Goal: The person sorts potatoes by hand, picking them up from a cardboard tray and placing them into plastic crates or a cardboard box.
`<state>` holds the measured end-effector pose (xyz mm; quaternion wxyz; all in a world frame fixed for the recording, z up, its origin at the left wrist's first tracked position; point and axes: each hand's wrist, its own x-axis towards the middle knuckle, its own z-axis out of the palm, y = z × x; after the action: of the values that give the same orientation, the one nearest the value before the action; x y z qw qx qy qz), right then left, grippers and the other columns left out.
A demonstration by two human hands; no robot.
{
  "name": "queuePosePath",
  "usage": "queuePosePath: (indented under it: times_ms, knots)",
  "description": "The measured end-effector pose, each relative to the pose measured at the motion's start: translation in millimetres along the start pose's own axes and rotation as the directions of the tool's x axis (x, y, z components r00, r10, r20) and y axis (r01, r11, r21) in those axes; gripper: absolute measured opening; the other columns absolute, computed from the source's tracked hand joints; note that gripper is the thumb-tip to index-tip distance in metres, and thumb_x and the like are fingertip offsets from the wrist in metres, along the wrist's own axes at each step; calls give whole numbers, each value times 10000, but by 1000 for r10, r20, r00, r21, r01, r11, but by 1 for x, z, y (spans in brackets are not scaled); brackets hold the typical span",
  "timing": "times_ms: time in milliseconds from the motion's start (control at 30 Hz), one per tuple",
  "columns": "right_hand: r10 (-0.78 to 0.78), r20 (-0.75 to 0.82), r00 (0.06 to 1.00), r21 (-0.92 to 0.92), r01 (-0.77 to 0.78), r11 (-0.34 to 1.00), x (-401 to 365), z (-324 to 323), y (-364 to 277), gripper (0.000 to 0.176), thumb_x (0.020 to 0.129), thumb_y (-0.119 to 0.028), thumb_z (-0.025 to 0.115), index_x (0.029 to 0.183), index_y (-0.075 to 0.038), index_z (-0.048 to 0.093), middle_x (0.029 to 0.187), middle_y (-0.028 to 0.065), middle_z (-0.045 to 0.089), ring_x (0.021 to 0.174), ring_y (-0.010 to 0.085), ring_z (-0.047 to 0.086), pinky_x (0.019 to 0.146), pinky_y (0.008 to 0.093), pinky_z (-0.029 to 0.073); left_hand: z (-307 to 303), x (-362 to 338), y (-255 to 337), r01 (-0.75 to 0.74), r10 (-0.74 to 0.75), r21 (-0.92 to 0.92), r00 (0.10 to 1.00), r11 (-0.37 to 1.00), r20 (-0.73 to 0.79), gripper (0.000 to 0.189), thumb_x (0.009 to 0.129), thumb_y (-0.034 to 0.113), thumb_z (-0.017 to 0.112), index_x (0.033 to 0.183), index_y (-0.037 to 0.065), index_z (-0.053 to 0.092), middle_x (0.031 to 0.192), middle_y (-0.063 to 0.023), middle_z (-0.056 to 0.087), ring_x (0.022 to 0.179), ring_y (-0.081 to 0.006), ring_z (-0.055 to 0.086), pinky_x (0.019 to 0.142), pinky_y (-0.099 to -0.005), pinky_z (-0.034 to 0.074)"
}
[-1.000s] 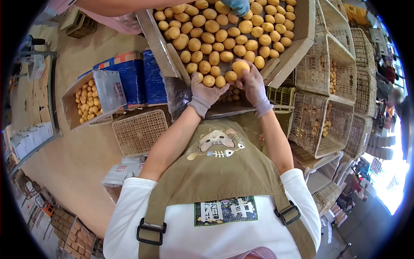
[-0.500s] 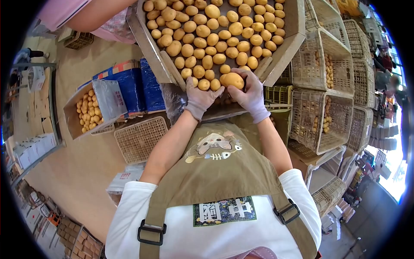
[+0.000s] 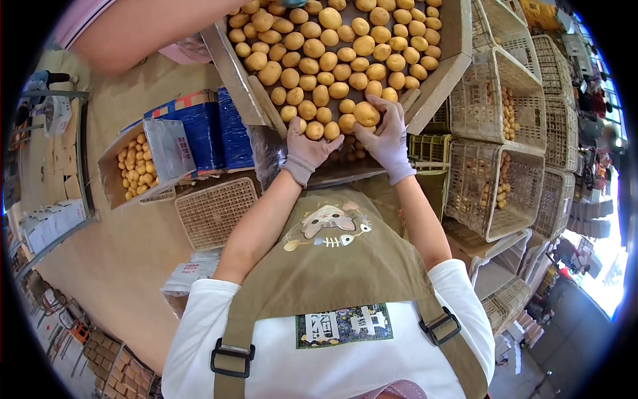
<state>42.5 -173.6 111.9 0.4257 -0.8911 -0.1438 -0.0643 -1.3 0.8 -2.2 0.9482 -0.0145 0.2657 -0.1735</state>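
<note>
Basically, the angled tray [image 3: 438, 93] w/ wooden sides is full of loose yellow potatoes [image 3: 327, 62], mostly one layer, packed closer at the far L & w/ dark floor showing btwn them elsewhere. Its sides narrow to a mouth at the near end, right by the person's hands. Under the mouth, a darker receptacle, partly hidden by hands & apron [image 3: 372, 266], has a few more spuds [image 3: 347, 155] in it; can't see how many. Clear plastic [image 3: 266, 154] bunches just L of it.

Over on the L side: open carton [image 3: 110, 171], tilted in view, w/ a heap of potatoes; blue-wrapped stack [image 3: 203, 126] beside it; beige lattice crate [image 3: 216, 209] nearer the person, contents n/a to tell.

R side: stacked pale plastic crates, incl. an upper crate [image 3: 468, 103] & a lower crate [image 3: 466, 189], each w/ some potatoes inside. Yellow-green crate [image 3: 426, 145] sits btwn them & the tray mouth.

Hands, both in pale gloves: R hand [image 3: 387, 136] has a large potato [image 3: 366, 114] pinched btwn thumb & fingers, at the mouth's R side. L hand [image 3: 307, 149] is cupped at the L side, thumb apart from fingers, up against small potatoes [image 3: 314, 130]; can't tell if it grips any. Large potato = R of L hand, well within the R fingers.

Co-worker's arm [image 3: 153, 36] reaches over the tray's far L corner.
</note>
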Motion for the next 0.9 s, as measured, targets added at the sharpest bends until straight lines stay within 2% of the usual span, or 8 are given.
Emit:
queuePosePath:
  times_ms: [233, 333, 533, 633, 733, 767, 867, 900]
  knots:
    - [-31, -76, 997, 42, 35, 999, -11, -3, 7, 505, 708, -119, 830, 1142, -20, 591, 1095, 105, 613, 1007, 250, 593, 879, 337, 503, -3, 1, -1, -11, 9, 37, 998, 999, 55, 704, 955, 614, 348, 1496, 163, 343, 1561, -68, 366, 1447, -327, 316, 1144, -660, 212]
    - [221, 30, 975, 242, -222, 945, -12, -7, -2, 491, 724, -137, 836, 1140, -12, 608, 1106, 105, 617, 971, 204, 617, 833, 314, 518, 2, -4, -2, -21, 20, 40, 999, 999, 47, 747, 931, 656, 356, 1507, 182, 333, 1565, -56, 361, 1449, -324, 314, 1141, -662, 215]
    - [290, 56, 955, 437, -285, 853, -13, -2, 7, 523, 758, -200, 823, 1190, 2, 611, 1108, 110, 615, 958, 195, 624, 829, 313, 519, 4, -7, -3, -28, 26, 78, 999, 997, 34, 849, 884, 786, 342, 1524, 229, 310, 1577, -26, 334, 1461, -305, 291, 1137, -668, 192]
    - [120, 0, 993, 80, -119, 990, -7, -5, -1, 505, 798, -226, 776, 1220, -14, 601, 1155, 150, 615, 1021, 263, 627, 886, 362, 507, 9, -8, -2, -24, 34, 126, 996, 992, -80, 841, 892, 780, 332, 1525, 226, 307, 1572, -25, 341, 1459, -301, 296, 1137, -673, 187]
    - [49, 153, 987, -220, -14, 975, 0, 5, 23, 513, 835, -226, 715, 1292, -48, 568, 1207, 198, 603, 1103, 340, 598, 954, 435, 475, 0, -12, 0, -10, 28, 143, 992, 990, -127, 650, 971, 629, 343, 1483, 231, 367, 1523, -29, 413, 1405, -328, 385, 1098, -717, 225]
    - [-3, 116, 993, -341, 43, 939, -1, 13, 31, 542, 867, -270, 654, 1363, -89, 528, 1267, 193, 583, 1155, 372, 569, 1018, 491, 422, -4, -13, 1, 14, 17, 212, 990, 977, -142, 636, 973, 617, 365, 1479, 232, 371, 1522, -23, 415, 1401, -322, 392, 1088, -711, 241]
    - [-5, 374, 927, -499, 206, 842, 1, 17, 36, 574, 878, -335, 621, 1402, -131, 508, 1340, 157, 557, 1202, 363, 551, 1080, 511, 357, -8, -14, 4, 58, 30, 388, 975, 920, -218, 610, 955, 569, 468, 1443, 209, 407, 1481, -32, 463, 1352, -321, 444, 1075, -677, 284]
    - [159, 453, 877, -484, 92, 870, 10, 17, 38, 578, 884, -398, 594, 1408, -166, 517, 1434, 131, 504, 1258, 347, 525, 1120, 514, 307, -2, -16, 4, 73, 43, 441, 968, 895, -247, 605, 945, 551, 508, 1427, 196, 424, 1461, -39, 486, 1329, -324, 467, 1074, -663, 298]
